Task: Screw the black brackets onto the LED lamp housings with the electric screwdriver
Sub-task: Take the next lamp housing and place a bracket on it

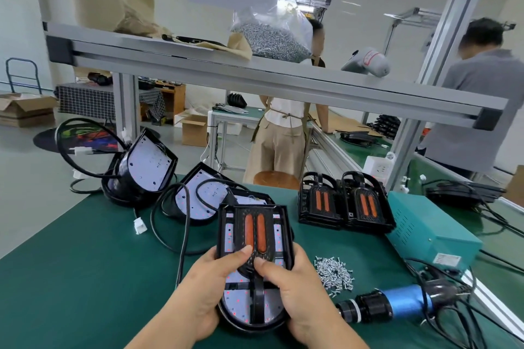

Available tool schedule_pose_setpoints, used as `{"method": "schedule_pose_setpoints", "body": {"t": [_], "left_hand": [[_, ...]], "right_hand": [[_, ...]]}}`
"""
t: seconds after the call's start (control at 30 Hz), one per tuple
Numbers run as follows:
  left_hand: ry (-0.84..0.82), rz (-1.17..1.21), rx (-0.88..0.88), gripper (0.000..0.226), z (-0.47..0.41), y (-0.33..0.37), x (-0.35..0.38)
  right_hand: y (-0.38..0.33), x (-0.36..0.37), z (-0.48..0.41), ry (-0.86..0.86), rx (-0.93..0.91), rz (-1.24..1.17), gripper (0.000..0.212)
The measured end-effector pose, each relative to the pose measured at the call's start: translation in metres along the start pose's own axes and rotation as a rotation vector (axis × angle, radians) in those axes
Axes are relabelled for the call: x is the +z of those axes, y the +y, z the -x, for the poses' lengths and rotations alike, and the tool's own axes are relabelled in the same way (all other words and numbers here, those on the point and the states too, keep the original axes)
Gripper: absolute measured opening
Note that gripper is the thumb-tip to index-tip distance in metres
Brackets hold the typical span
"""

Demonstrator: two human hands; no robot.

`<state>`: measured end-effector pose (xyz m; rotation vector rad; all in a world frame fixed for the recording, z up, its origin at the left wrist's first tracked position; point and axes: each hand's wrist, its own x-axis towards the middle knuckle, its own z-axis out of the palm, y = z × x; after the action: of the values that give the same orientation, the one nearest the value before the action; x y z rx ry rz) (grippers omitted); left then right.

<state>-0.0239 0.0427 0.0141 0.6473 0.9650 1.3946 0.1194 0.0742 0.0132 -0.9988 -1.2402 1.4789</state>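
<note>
Lower centre, my left hand and right hand curl their fingers round the LED lamp housing rims, thumbs pinning the black bracket. It is probably stiff and lightish, so I'd hold the rims, not the exposed LED board.

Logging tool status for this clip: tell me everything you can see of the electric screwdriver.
The electric screwdriver lies on its side on the green mat, right of the right hand, with neither hand touching it. Its barrel is glossy blue, seemingly metal; a black ringed nose points left toward the held lamp housing, and dark cables leave its black rear end. No bit tip can be made out. The loose screw pile lies just beyond it.
</note>
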Motion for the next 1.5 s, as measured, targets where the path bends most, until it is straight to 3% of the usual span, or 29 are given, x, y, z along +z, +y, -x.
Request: {"method": "schedule_pose_setpoints", "body": {"t": [0.3,0.53,1.0,1.17,1.37,1.5], "left_hand": [[-0.007,-0.033,0.031,0.048,-0.005,-0.002,-0.006],[0.061,0.026,0.092,0.042,-0.011,0.000,-0.010],[0.051,-0.002,0.060,0.046,-0.010,0.002,-0.007],[0.037,-0.017,0.018,0.046,-0.009,0.006,-0.009],[-0.020,-0.099,-0.016,0.046,-0.001,0.008,-0.008],[-0.029,-0.068,-0.083,0.039,0.002,0.008,-0.004]], "right_hand": [[0.001,-0.001,0.001,-0.050,0.013,-0.002,0.040],[0.002,0.004,0.003,-0.142,0.069,-0.034,0.054],[-0.001,0.003,0.003,-0.092,0.133,-0.016,0.047],[-0.001,0.006,0.005,-0.087,0.133,0.007,0.064],[-0.008,0.003,0.000,0.086,0.141,0.128,0.034],[-0.006,0.002,-0.001,0.156,0.117,0.234,0.029]]}}
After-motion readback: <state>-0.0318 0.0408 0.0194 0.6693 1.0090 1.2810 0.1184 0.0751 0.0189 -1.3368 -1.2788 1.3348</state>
